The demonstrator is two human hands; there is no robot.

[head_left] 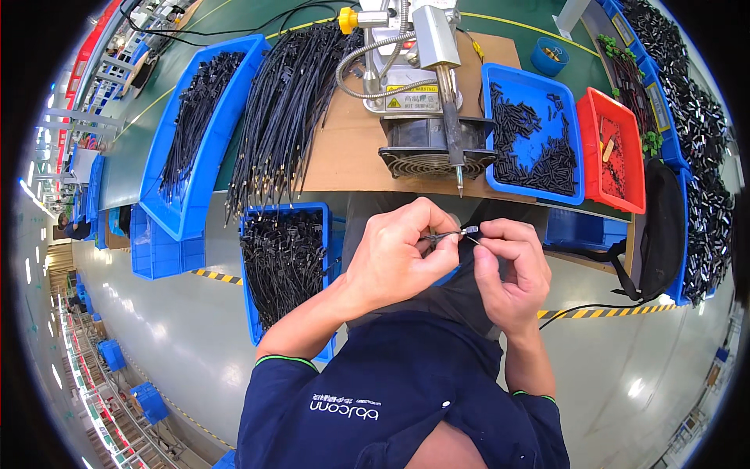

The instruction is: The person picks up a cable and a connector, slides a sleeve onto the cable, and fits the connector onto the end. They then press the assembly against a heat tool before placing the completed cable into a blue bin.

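Note:
My left hand (402,254) is closed in a pinch on a thin black cable (442,235), close to its end. A small connector (469,230) with a metallic, light-coloured face sits at that end, between my two hands. My right hand (512,273) grips the connector's far side with thumb and fingers; its fingertips hide part of it. A thin strand shows just below the connector. Both hands are in front of the table edge, over my lap. Above them, a heating tool's metal nozzle (458,168) points down toward me, apart from the cable.
A black fan (426,166) stands behind the nozzle. Bundled black cables (285,102) lie left of it, beside a long blue bin (251,59). Another blue bin (251,301) of cables stands lower left. Right are a blue tray (576,117) of short black sleeves and a red tray (635,168).

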